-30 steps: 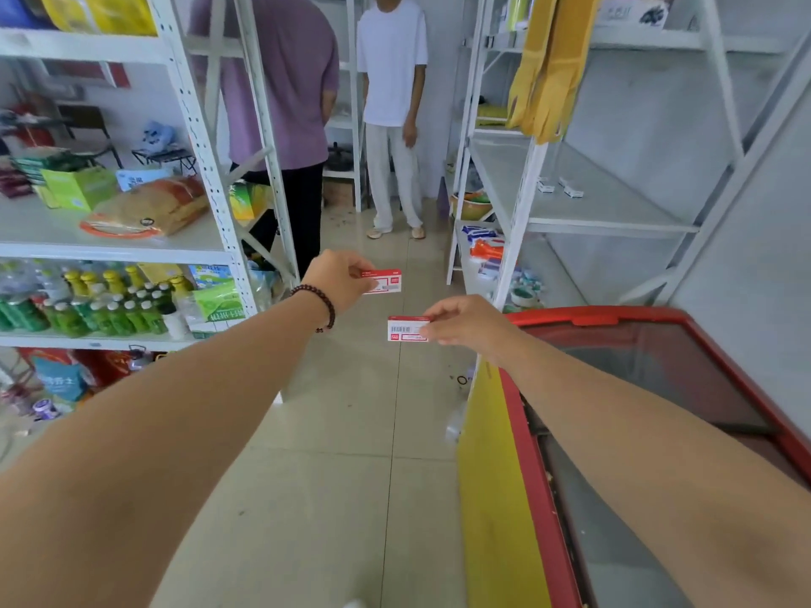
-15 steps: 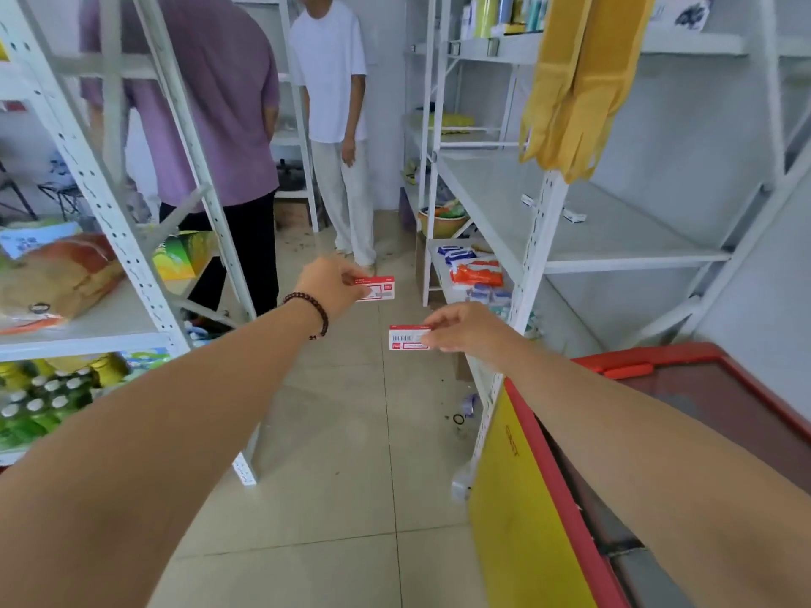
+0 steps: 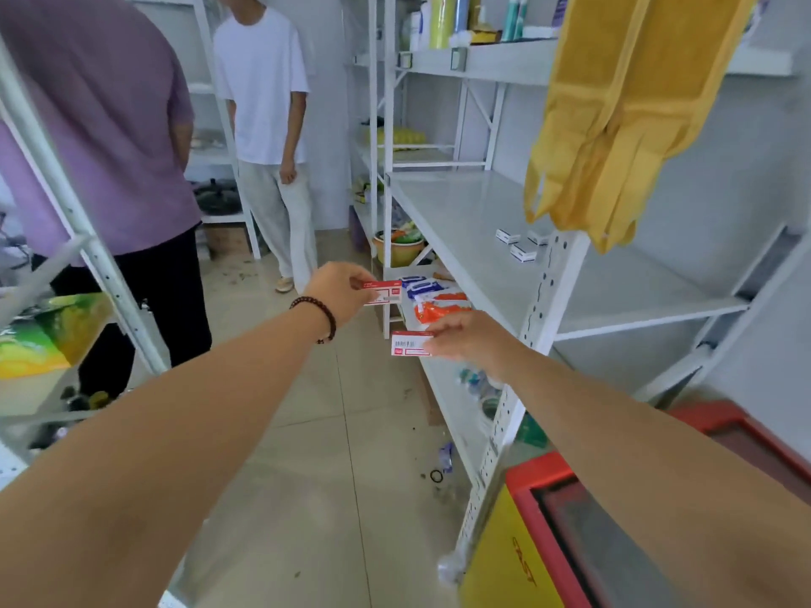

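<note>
Pinching the upper box [image 3: 384, 292], red and white, by its near end in the left hand [image 3: 340, 291], fingers curled tight on it, most of it jutting beyond the fingertips. Gripping the lower box [image 3: 410, 344] likewise in the right hand [image 3: 471, 340], fingers clamped on its right end, just below the left fingertips and apart from them. Holding both out above the floor [image 3: 316, 454], orange packets [image 3: 441, 309] showing between the two sets of fingers.

Head camera looks forward-down, near the left hand [image 3: 340, 289] and right hand [image 3: 471, 340].
</note>
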